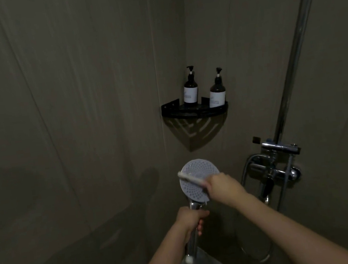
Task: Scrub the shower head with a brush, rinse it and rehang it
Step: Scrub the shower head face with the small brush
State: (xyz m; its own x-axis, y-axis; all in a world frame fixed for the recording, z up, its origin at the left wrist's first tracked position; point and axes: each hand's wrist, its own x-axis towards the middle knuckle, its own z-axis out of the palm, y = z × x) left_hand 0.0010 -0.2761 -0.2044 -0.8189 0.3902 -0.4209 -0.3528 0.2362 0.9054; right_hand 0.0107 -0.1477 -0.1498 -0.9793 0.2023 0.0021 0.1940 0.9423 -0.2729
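Now brush [191,178] across shower head [198,179] (handheld)

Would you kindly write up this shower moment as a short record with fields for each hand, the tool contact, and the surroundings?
left hand: left hand grips the chrome handle of the shower head, face turned toward the camera
right hand: right hand holds a white brush
contact: brush lies across the upper part of the spray face
stage: scrubbing; no water seen running, head not rehung
corner shelf: black corner shelf carrying two pump bottles
fittings: mixer tap and riser pipe on the right wall
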